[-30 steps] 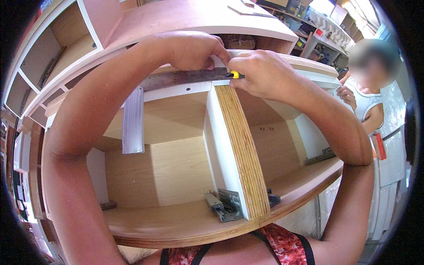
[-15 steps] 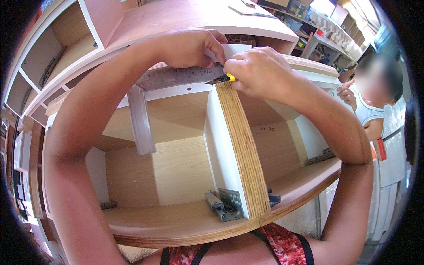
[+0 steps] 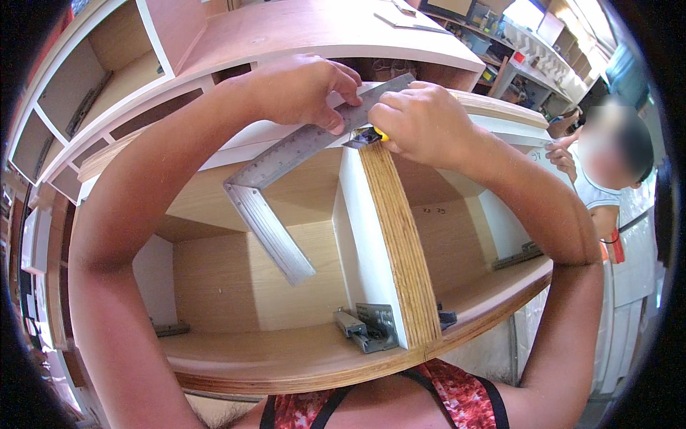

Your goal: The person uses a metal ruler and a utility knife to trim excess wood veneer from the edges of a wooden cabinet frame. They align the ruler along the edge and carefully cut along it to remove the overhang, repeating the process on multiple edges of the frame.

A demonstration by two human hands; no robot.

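Observation:
My left hand (image 3: 311, 93) is closed on the blade of a metal try square (image 3: 282, 157), thumb on the near face and fingers over the far edge. The square slants up to the right, and its thick stock hangs over the left compartment of a wooden cabinet (image 3: 214, 382). My right hand (image 3: 425, 118) grips a yellow and black utility knife (image 3: 369, 136), its blade pointing left. That knife is just above the far end of the divider (image 3: 400, 250), which has a bare plywood edge. The square's upper end lies close by my right fingers.
Metal hinge hardware (image 3: 366, 329) sits at the divider's near left side. Drawer slides (image 3: 518, 255) are on the right inner wall. Beyond stands another cabinet with a pinkish top (image 3: 307, 32). At the right a person (image 3: 600, 193) holds a hand near the cabinet's corner.
The square has swung from nearly level along the far rail to a slant, its right end raised and its stock tilted to the right. My right hand and the knife have shifted slightly right.

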